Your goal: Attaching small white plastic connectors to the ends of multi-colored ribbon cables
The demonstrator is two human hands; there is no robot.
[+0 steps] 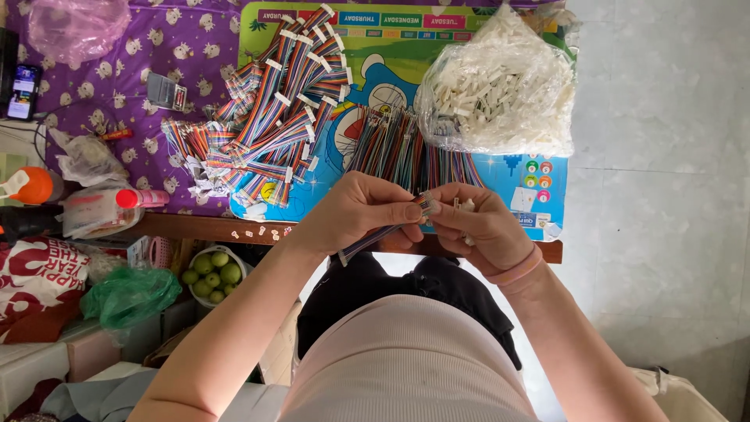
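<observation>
My left hand (355, 211) pinches the end of a flat rainbow ribbon cable (383, 232) whose tail hangs down toward my lap. My right hand (480, 227) meets it at the cable's tip and holds small white plastic connectors (466, 205) between its fingers. Both hands hover over the near edge of a low wooden table (195, 227). Just beyond them lies a bundle of loose coloured ribbon cables (406, 148). A pile of cables with white connectors fitted (273, 109) lies to the left of it.
A clear plastic bag of white connectors (500, 86) sits at the table's far right on a blue cartoon mat (539, 195). A phone (22, 90), bottles (101, 205) and plastic bags crowd the left. A bowl of green fruit (212, 270) stands on the floor.
</observation>
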